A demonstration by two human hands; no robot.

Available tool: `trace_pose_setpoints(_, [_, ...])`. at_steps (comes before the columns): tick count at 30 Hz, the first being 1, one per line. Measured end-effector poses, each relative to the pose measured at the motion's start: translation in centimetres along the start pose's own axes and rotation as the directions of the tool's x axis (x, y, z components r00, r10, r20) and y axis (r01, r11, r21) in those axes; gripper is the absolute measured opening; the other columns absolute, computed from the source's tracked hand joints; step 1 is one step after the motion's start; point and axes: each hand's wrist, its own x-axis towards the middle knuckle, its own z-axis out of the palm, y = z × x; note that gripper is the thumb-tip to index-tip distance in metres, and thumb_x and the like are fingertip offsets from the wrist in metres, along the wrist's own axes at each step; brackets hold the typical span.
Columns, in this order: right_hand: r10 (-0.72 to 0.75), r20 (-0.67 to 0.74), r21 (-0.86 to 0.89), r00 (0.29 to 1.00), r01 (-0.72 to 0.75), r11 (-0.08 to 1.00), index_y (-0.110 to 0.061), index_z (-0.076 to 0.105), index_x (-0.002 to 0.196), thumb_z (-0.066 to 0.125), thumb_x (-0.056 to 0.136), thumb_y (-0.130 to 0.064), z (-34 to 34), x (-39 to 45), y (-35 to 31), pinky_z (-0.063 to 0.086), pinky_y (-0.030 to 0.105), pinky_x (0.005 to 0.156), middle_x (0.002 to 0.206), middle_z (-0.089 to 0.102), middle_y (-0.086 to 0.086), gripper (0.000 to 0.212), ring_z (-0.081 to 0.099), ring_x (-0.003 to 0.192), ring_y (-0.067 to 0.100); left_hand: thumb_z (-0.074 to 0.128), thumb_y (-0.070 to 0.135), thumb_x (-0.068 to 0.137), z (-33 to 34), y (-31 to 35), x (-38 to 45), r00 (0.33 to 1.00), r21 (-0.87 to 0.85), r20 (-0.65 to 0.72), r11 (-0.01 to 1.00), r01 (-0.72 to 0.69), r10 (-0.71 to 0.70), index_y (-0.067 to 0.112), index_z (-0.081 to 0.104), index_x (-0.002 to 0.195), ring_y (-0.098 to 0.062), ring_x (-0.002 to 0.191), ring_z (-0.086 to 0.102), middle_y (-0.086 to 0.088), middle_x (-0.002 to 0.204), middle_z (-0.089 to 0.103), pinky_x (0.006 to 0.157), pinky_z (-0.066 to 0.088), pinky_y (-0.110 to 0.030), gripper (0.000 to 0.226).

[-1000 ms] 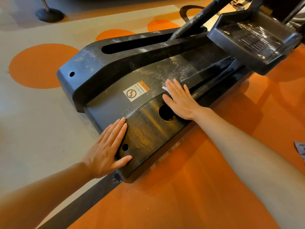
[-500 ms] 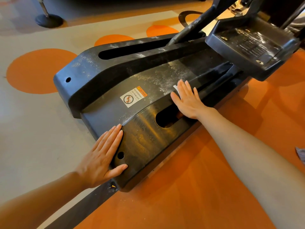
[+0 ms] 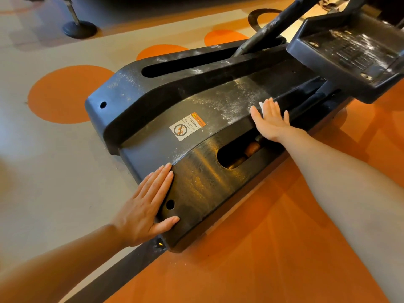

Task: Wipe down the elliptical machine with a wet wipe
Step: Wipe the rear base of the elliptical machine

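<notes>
The black base of the elliptical machine (image 3: 196, 101) lies across the floor, its top dusted white around a warning sticker (image 3: 187, 126). My right hand (image 3: 272, 121) lies flat with straight fingers on the near rail, pressing a white wet wipe (image 3: 261, 105); only a corner of the wipe shows beyond my fingertips. My left hand (image 3: 146, 206) rests flat on the near end of the base, fingers together, thumb spread beside a small round hole (image 3: 170, 204).
A black foot pedal (image 3: 349, 57) overhangs the base at the upper right, with a crank arm (image 3: 269, 25) rising behind it. A slot in the side (image 3: 238, 154) shows an orange part inside. A round stand foot (image 3: 79, 29) sits far left on the grey and orange floor.
My right hand has slid the wipe along the rail away from me toward the pedal, uncovering the side slot. My left hand has stayed on the near end.
</notes>
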Motion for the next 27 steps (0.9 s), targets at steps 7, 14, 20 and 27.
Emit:
trace_pose_setpoints(7, [-0.333,0.011,-0.082,0.943,0.333,0.939,-0.026,-0.008,0.157,0.013,0.101,-0.058,1.0,-3.7,0.9,-0.011,0.04,0.121,0.162,-0.02,-0.009,0.068,-0.021,0.146,0.005,0.026,0.073,0.095,0.1,0.0,0.0,1.0,0.012,0.001,1.0,-0.007,0.006,0.015,0.006,0.16,-0.018,0.153,0.002,-0.001,0.167,0.002,0.121,0.006,-0.034,0.089])
trace_pose_setpoints(14, [-0.167,-0.003,-0.101,0.986,0.166,0.981,-0.029,-0.01,0.156,0.003,0.097,-0.065,0.2,-1.5,1.6,-0.019,0.047,0.118,0.161,-0.022,-0.011,0.07,-0.022,0.146,0.005,0.028,0.072,0.095,0.0,0.0,-0.1,1.0,0.015,-0.003,1.0,-0.013,0.013,0.015,0.006,0.16,-0.019,0.153,0.003,-0.001,0.167,0.003,0.121,0.008,-0.036,0.089])
trace_pose_setpoints(20, [-0.032,-0.011,-0.047,0.999,0.031,0.998,-0.029,-0.01,0.156,0.003,0.097,-0.066,-0.3,0.8,1.7,-0.017,0.048,0.118,0.162,-0.023,-0.009,0.071,-0.022,0.147,0.009,0.027,0.072,0.095,0.1,0.0,-0.1,1.0,0.028,-0.005,1.0,-0.01,0.01,0.015,0.006,0.16,-0.02,0.153,0.005,-0.002,0.167,0.003,0.121,0.009,-0.036,0.089])
trace_pose_setpoints(27, [-0.003,-0.04,-0.031,0.999,0.001,1.0,-0.027,-0.01,0.157,0.004,0.096,-0.067,-0.6,1.4,2.2,-0.018,0.048,0.118,0.162,-0.022,-0.007,0.074,-0.022,0.147,0.01,0.026,0.072,0.096,0.2,-0.1,0.0,0.999,0.037,-0.027,0.999,-0.026,0.027,0.015,0.006,0.16,-0.021,0.153,0.006,-0.003,0.167,0.004,0.121,0.009,-0.036,0.088])
